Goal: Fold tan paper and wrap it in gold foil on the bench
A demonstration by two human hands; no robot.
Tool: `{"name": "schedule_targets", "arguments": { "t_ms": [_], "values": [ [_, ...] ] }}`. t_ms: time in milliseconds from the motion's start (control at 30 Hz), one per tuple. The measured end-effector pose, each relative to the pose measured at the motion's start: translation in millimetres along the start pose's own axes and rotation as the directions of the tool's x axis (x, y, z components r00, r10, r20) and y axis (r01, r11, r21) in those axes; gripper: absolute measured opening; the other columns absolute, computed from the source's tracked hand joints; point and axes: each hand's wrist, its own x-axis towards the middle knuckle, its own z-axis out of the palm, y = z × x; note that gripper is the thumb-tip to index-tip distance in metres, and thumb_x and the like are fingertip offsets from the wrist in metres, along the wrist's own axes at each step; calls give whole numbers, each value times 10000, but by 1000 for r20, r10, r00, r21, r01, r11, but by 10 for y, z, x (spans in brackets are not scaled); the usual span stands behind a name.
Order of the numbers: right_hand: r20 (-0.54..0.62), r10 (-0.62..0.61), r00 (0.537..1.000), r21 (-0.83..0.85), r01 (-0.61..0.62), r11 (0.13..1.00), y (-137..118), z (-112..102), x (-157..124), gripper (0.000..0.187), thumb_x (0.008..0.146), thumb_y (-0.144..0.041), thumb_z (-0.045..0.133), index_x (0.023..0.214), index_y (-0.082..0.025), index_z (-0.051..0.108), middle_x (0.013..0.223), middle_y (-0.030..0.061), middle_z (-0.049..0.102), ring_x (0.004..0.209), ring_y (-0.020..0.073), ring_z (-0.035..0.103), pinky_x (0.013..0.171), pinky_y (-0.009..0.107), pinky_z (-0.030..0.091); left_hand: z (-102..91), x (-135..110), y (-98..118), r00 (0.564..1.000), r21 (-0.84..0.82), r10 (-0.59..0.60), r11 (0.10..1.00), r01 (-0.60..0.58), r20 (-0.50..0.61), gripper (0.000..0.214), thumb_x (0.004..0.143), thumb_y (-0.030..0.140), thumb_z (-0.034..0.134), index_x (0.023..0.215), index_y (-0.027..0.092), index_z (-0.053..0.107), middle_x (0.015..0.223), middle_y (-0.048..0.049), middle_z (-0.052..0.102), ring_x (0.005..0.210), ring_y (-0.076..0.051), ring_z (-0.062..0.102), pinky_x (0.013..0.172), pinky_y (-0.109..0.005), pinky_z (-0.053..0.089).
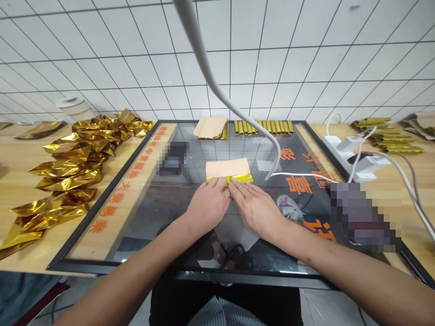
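Note:
A sheet of gold foil paper with a tan backing lies on a black-framed glass panel. Its near edge is turned over as a shiny gold strip. My left hand has its fingers bent over the left half of this strip, gripping it. Beside it, my right hand presses its closed-together fingers on the right half. The fingertips of both hands nearly meet in the middle; the thumbs and the paper's underside are hidden. Just beyond is a stack of tan-backed sheets, with a row of gold paper rolls to its right.
Folded gold foil pieces heap up on the left of the wooden table. A white cable hangs down in front of me to the panel. At right are a white power strip, more gold rolls and a blurred-out object.

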Motion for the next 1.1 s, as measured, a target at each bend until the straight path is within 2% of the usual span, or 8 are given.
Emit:
{"name": "schedule_targets", "arguments": {
  "t_ms": [267,867,1100],
  "values": [
    [8,2,1000,8,-2,1000,5,9,-5,574,1036,-82,433,1593,15,534,1644,252,552,1500,297,593,1282,466,450,-23,-4,56,998,0,-62,998,62,4,271,1136,303,512,1144,161,743,1123,-123,658,1075,-300,606,833,-428,464],
    [-1,6,1000,43,-6,999,26,24,-20,572,1046,-93,431,1606,-21,528,1649,228,559,1529,276,561,1308,474,409,-29,-14,59,998,5,-57,998,57,18,281,1133,291,491,1133,168,744,1143,-127,654,1078,-301,592,853,-426,457],
    [30,20,999,39,-21,999,4,-6,-16,587,1051,-92,407,1626,-12,500,1663,228,541,1533,277,555,1310,480,398,-4,-23,38,998,-10,-62,998,62,-29,295,1138,314,485,1142,168,742,1127,-129,656,1080,-302,602,879,-440,469]
  ]
}}
